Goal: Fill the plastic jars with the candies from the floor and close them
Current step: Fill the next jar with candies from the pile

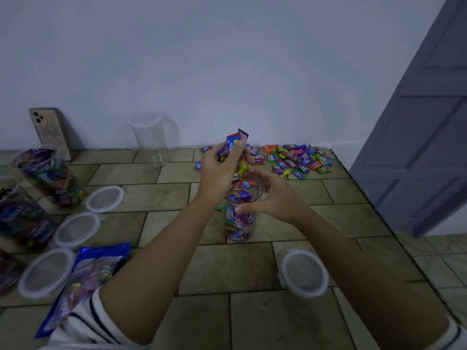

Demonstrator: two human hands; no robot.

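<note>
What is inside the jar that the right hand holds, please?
The jar is mostly full of wrapped candies, below its rim. The right hand covers part of its wall, hiding whatever lies there.

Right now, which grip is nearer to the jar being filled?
Right. The right grip holds the jar at its rim. The left grip holds candies above its mouth.

One empty jar [149, 140] at eleven o'clock, one part-filled jar [238, 223] at centre, three filled jars [50, 178] at nine o'clock, the lowest cut off. Four lids [77, 229]: three at eight o'clock, one at four. One candy bag [83, 279], one phone [49, 130]. Candies [300, 160] at one o'clock: too many to count.
</note>
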